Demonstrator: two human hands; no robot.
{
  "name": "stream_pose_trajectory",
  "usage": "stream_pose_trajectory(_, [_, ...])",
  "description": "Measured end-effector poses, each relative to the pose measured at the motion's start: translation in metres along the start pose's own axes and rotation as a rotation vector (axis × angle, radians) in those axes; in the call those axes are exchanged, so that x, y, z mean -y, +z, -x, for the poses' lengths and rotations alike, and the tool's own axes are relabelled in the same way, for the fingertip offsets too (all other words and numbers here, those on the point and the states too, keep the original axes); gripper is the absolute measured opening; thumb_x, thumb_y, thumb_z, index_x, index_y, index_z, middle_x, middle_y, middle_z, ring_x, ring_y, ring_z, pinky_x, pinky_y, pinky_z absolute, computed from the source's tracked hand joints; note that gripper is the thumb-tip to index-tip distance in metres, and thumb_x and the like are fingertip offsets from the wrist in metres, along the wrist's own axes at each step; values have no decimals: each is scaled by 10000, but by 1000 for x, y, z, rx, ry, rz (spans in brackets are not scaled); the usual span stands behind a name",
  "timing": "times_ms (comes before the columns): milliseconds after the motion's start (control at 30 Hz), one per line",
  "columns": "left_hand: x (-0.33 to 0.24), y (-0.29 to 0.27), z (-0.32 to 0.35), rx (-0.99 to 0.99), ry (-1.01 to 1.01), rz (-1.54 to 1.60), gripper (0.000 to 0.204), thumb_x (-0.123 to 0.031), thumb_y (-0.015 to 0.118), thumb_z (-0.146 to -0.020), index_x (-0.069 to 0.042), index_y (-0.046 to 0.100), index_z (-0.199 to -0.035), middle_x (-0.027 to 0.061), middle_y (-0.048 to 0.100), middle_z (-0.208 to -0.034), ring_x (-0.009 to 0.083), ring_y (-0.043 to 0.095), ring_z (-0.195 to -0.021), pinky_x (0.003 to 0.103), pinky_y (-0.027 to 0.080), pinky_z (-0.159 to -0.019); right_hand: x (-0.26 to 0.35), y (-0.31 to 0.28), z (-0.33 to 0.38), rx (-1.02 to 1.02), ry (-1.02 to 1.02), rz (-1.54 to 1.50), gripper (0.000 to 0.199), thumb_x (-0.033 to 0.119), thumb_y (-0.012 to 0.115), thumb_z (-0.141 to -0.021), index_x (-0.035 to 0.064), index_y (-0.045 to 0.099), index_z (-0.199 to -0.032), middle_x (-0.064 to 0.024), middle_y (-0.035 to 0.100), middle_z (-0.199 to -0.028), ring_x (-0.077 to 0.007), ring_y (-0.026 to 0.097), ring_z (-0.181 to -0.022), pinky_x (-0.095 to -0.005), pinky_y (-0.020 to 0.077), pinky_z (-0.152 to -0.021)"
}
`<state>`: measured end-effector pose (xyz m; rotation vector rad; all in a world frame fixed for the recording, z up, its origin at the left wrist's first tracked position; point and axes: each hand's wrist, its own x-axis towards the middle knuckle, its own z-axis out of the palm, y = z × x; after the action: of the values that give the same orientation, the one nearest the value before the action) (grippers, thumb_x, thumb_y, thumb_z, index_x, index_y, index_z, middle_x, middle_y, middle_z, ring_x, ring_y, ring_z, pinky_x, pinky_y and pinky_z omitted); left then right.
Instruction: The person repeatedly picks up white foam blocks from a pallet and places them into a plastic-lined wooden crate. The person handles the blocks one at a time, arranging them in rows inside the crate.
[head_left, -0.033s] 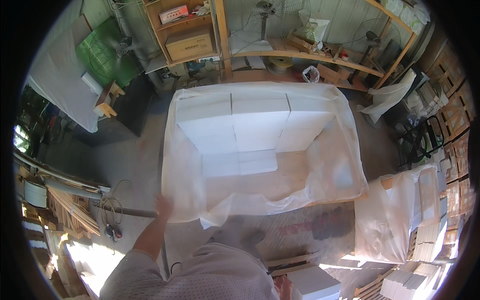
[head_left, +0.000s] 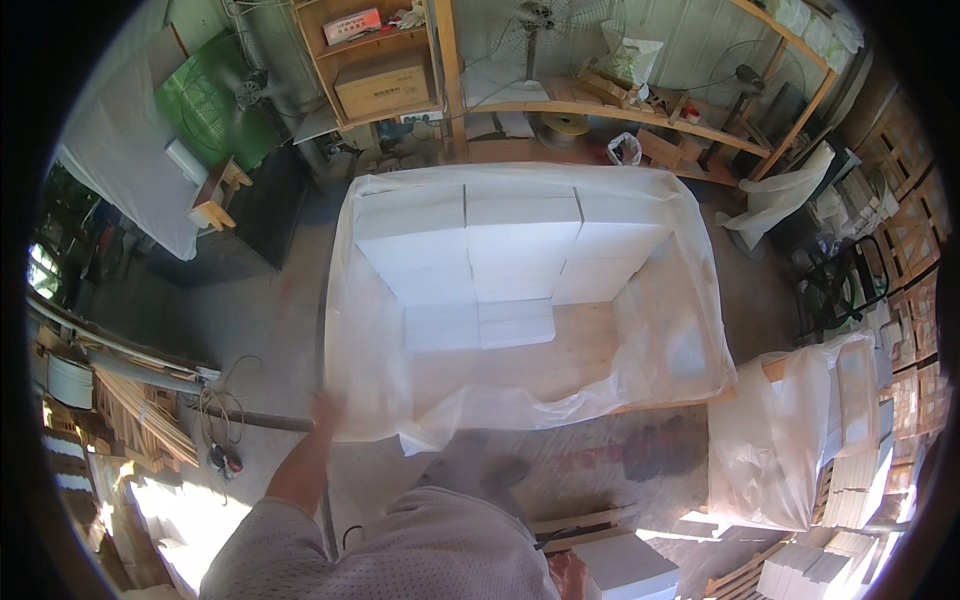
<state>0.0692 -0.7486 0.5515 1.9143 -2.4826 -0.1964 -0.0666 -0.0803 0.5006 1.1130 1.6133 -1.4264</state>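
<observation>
My left hand [head_left: 326, 410] is at the near left corner of a large crate lined with cloudy plastic sheeting [head_left: 370, 400]. It is smeared by motion, so its fingers and any contact with the sheeting are unclear. Inside the crate, white boxes [head_left: 520, 240] are stacked along the far side, with a lower pair [head_left: 515, 325] in front of them. My right hand [head_left: 570, 575] shows only in part at the lower edge, beside the left side of another white box [head_left: 625, 565]. Its fingers are cut off and indistinct, and I cannot tell whether it grips that box.
A plastic-covered stack [head_left: 765, 440] stands at the near right. Coiled cable [head_left: 220, 415] lies on the floor to the left, by a dark rail. Beyond the crate are a wooden shelf [head_left: 380, 85], fans [head_left: 535, 25] and a cluttered bench [head_left: 590, 110]. A black-framed cart [head_left: 850, 290] is at the right.
</observation>
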Motion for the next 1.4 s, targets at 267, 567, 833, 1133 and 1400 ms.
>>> stream_pose_trajectory(267, [1,-10,0,132,133,-152,393,-428,514,-881,-49,587,-957,191,644,-982,371,638,-860,491,516,-719,50,-68,-24,-10,-90,163,287,245,546,-894,-9,541,-1028,-140,654,-869,-238,666,-666,-344,565,-536])
stream_pose_trajectory(567, [-2,-9,1,26,-32,-6,412,-430,510,-864,-34,610,-919,189,657,-825,368,640,-808,472,505,-724,55,-60,-34,66,-98,244,296,228,533,-898,-13,539,-1070,-160,655,-899,-252,667,-669,-349,551,-547])
stream_pose_trajectory(833, [-1,-13,-2,30,-44,12,429,-435,568,-824,-25,635,-932,209,667,-849,383,648,-821,490,510,-731,75,-38,-11,46,-109,292,301,239,536,-896,-17,545,-1056,-154,657,-897,-248,670,-732,-348,553,-602])
stream_pose_trajectory(1133, [3,-16,-5,74,-52,9,421,-428,515,-857,-31,627,-937,190,666,-864,366,648,-839,481,511,-738,101,-9,-5,147,-262,531,259,246,519,-891,-1,559,-956,-115,644,-844,-232,653,-686,-340,545,-607])
stream_pose_trajectory(1400, [-4,-27,-1,100,-61,37,398,-400,534,-845,-31,616,-968,186,667,-883,364,638,-875,476,497,-785,94,-4,-24,111,-106,320,278,262,526,-903,-3,583,-967,-112,654,-828,-229,661,-695,-366,555,-629])
